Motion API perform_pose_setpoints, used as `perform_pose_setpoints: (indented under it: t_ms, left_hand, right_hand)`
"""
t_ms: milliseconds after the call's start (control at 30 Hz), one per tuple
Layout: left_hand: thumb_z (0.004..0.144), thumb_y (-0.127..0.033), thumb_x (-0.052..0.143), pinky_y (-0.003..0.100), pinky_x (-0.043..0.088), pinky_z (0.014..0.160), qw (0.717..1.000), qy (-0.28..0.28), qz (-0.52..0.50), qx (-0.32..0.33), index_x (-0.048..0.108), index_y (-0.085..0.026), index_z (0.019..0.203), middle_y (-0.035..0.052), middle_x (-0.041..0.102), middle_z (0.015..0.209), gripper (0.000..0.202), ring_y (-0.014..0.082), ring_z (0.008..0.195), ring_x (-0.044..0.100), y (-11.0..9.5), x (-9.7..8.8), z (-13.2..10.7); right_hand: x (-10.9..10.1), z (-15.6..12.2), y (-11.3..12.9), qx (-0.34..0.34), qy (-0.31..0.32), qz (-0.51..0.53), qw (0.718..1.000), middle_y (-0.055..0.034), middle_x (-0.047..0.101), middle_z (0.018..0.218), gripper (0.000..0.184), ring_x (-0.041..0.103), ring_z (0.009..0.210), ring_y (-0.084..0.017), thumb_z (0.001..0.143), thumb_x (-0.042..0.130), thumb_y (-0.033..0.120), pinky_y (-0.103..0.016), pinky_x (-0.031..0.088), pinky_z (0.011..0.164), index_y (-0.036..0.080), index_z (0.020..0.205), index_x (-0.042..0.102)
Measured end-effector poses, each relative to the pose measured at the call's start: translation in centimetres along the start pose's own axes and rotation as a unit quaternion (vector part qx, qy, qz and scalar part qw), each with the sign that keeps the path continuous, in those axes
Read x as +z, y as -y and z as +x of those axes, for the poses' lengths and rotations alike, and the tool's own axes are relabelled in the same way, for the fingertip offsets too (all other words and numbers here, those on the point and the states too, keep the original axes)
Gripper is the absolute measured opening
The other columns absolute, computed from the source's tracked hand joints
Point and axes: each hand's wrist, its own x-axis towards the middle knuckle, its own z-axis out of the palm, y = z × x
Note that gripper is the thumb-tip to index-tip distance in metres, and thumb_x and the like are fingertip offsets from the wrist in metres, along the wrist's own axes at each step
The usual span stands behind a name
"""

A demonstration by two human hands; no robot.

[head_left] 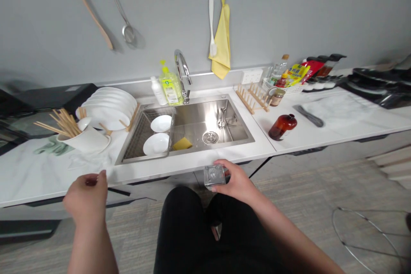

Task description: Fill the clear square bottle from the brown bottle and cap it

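Note:
My right hand (236, 182) grips a clear, square-sided container (214, 175) just in front of the counter edge, below the sink. Its thumb and fingers press on the container's right side. To the left, my left hand (86, 195) hovers near the counter's front edge with its fingers curled closed. Whatever may be inside that hand is hidden. Between and beyond both hands lies the steel sink (221, 115). A draining basket in it holds two white bowls (156, 143), and a yellow sponge (182, 143) rests on the sink floor beside them.
A brown bottle (282, 127) stands right of the sink, near a black-handled utensil (308, 115) and a wooden rack (253, 97). White plates (109, 102) and a container of chopsticks (85, 139) stand left. A chrome faucet (182, 72) rises behind the sink. Wire rings (366, 218) occupy the right floor.

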Motion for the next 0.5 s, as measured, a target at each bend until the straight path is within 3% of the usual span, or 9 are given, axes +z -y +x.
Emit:
perform_pose_setpoints:
  t_ms: [67, 100, 167, 233, 367, 500]
  left_hand:
    - [0.091, -0.056, 0.072, 0.056, 0.064, 0.096, 0.994, -0.013, -0.051, 0.093, 0.068, -0.028, 0.089, 0.0031, 0.069, 0.084, 0.029, 0.0357, 0.089, 0.072, -2.6, -0.4, -3.2]
    - [0.09, -0.054, 0.074, 0.051, 0.064, 0.093, 0.985, 0.016, -0.094, 0.143, 0.073, -0.027, 0.095, 0.0045, 0.074, 0.09, 0.028, 0.0336, 0.088, 0.074, -4.2, -0.4, -5.0]
    - [0.09, -0.051, 0.08, 0.044, 0.064, 0.087, 0.943, 0.13, -0.185, 0.245, 0.081, -0.025, 0.109, 0.0081, 0.081, 0.102, 0.032, 0.0298, 0.087, 0.077, -7.4, -0.1, -8.6]
    - [0.092, -0.042, 0.086, 0.043, 0.066, 0.096, 0.882, 0.235, -0.258, 0.316, 0.084, -0.027, 0.125, 0.0119, 0.084, 0.123, 0.036, 0.0308, 0.104, 0.081, -10.1, 0.4, -12.1]
    - [0.094, -0.033, 0.09, 0.049, 0.066, 0.111, 0.809, 0.357, -0.336, 0.324, 0.071, -0.031, 0.157, 0.0145, 0.079, 0.15, 0.066, 0.0338, 0.135, 0.079, -13.0, 1.3, -17.9]
    - [0.088, -0.036, 0.098, 0.06, 0.062, 0.123, 0.762, 0.437, -0.375, 0.295, 0.06, -0.034, 0.168, 0.0175, 0.071, 0.164, 0.089, 0.0385, 0.148, 0.073, -13.2, 1.7, -21.4]
  right_hand:
    - [0.1, 0.0, 0.2, -0.003, 0.006, 0.01, 1.0, -0.0082, 0.083, 0.14, 0.079, 0.081, 0.112, -0.03, 0.071, 0.108, 0.035, -0.045, 0.065, 0.099, 0.028, 0.142, 0.075]
    - [0.1, 0.1, 0.3, -0.004, 0.01, 0.015, 1.0, -0.0083, 0.083, 0.14, 0.078, 0.081, 0.112, -0.03, 0.071, 0.108, 0.036, -0.045, 0.065, 0.1, 0.028, 0.141, 0.075]
    - [0.3, 0.1, 0.6, -0.005, 0.017, 0.023, 1.0, -0.0086, 0.082, 0.141, 0.078, 0.081, 0.116, -0.031, 0.072, 0.108, 0.038, -0.045, 0.065, 0.1, 0.027, 0.141, 0.075]
    - [0.5, 0.0, 1.0, -0.006, 0.019, 0.029, 0.999, -0.0092, 0.081, 0.143, 0.078, 0.081, 0.12, -0.032, 0.072, 0.107, 0.038, -0.045, 0.065, 0.1, 0.027, 0.142, 0.074]
    - [0.8, -0.7, 2.0, -0.017, 0.024, 0.045, 0.999, -0.0095, 0.081, 0.144, 0.079, 0.08, 0.123, -0.033, 0.072, 0.108, 0.039, -0.045, 0.065, 0.102, 0.028, 0.142, 0.073]
    - [0.9, -2.0, 2.6, -0.027, 0.034, 0.068, 0.997, -0.0077, 0.083, 0.139, 0.076, 0.082, 0.12, -0.032, 0.073, 0.109, 0.038, -0.045, 0.065, 0.1, 0.029, 0.14, 0.074]
